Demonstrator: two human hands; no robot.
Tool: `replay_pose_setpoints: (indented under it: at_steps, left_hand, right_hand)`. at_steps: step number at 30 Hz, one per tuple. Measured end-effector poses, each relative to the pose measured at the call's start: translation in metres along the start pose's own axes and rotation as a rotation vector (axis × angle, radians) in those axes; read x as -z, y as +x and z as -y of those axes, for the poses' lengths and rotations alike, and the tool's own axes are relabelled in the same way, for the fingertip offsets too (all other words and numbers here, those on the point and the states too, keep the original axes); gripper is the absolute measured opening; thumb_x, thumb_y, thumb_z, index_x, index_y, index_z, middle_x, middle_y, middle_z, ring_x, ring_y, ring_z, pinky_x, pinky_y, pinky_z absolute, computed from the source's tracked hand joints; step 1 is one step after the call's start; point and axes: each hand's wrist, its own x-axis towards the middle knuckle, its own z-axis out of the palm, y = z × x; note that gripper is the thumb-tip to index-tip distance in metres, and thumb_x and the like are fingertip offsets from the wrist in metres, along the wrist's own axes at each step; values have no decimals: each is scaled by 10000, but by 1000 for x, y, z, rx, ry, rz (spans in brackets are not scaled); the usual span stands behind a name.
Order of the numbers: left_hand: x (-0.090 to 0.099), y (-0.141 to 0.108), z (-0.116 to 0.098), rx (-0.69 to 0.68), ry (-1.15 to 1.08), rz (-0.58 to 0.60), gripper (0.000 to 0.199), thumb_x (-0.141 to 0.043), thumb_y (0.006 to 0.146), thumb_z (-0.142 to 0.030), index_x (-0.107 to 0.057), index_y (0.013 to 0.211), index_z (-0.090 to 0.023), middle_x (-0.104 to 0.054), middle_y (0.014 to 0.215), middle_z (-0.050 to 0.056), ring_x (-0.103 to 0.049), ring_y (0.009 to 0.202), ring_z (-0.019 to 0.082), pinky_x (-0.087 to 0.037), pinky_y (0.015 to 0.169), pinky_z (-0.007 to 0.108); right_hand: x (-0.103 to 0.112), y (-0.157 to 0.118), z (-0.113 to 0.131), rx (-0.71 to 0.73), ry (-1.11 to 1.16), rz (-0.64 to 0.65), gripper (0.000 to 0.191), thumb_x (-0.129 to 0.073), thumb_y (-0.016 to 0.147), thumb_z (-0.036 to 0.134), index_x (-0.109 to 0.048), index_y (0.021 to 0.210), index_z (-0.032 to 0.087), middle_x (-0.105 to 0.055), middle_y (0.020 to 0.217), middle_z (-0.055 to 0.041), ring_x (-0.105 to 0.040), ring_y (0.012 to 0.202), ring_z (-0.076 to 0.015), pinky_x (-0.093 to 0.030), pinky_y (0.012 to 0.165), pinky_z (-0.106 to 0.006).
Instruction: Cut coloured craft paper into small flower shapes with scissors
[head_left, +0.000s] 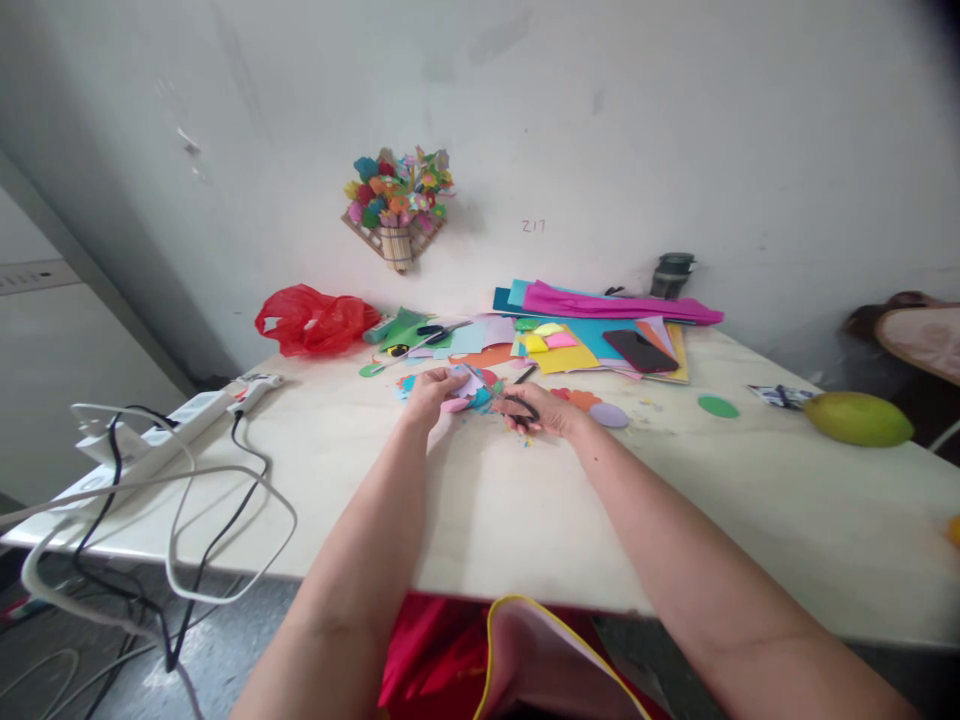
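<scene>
At the middle of the table, my left hand [431,395] pinches a small piece of lavender paper [469,383]. Facing it from the right, my right hand [544,408] is wrapped round the black handles of a pair of scissors [523,408], whose blades point left at the paper. Beneath and between both hands lie cut paper pieces in blue, pink and red, with tiny scraps around them. Just right of my right hand are an orange flower-shaped cutout [581,399] and a lavender paper circle [608,415].
Coloured sheets [570,350] are piled at the back with a phone [640,351] on them. A red plastic bag [315,320] lies back left, a power strip [172,430] with cables at left. A green-yellow fruit [859,418] sits right. Paper flowers [397,195] hang on the wall.
</scene>
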Motion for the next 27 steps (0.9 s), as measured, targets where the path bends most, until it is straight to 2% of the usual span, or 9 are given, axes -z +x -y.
replay_pose_setpoints:
  at_steps: [13, 27]
  left_hand:
    - [3, -1, -5, 2, -2, 51, 315, -876, 499, -329, -632, 549, -136, -630, 559, 36, -573, 495, 122, -482, 507, 237]
    - [2, -3, -7, 16, -16, 60, 292, -867, 516, -298, -629, 545, -131, -614, 540, 30, -546, 464, 111, -462, 490, 239]
  right_hand:
    - [4, 4, -6, 10, -33, 40, 235, -649, 791, 349, -545, 708, 156, -604, 517, -2, -482, 358, -65, -292, 306, -154]
    - [6, 7, -12, -3, -38, 55, 204, -622, 800, 341, -588, 743, 148, -609, 518, -2, -490, 357, -65, -254, 301, -150]
